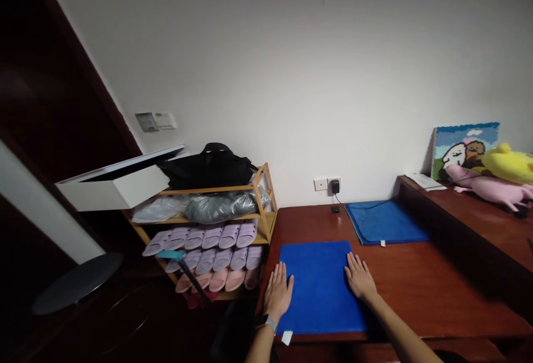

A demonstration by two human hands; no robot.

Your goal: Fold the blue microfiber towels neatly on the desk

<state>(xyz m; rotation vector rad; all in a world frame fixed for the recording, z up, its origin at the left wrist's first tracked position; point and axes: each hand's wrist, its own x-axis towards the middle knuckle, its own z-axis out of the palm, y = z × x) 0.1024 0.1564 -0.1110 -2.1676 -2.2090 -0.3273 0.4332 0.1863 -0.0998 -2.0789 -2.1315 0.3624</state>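
Observation:
A bright blue cloth (318,288) lies spread flat on the reddish-brown wooden table (416,291), with a small white tag (287,337) at its near left corner. My left hand (278,295) rests flat on the cloth's left edge, fingers stretched forward. On the opposite side, my right hand (360,277) lies palm down over the right edge, its fingers also straight. Neither hand grips anything. Farther back on the table is a stack of folded blue cloths (387,223), apart from both hands, with a thin black cord running across it.
A wooden shoe rack (266,202) with several rows of slippers (212,235) stands left of the table, topped by a black bag (208,169) and a white box (112,193). A black plug (335,186) sits in the wall outlet. Plush toys (491,185) lie on the raised surface at right.

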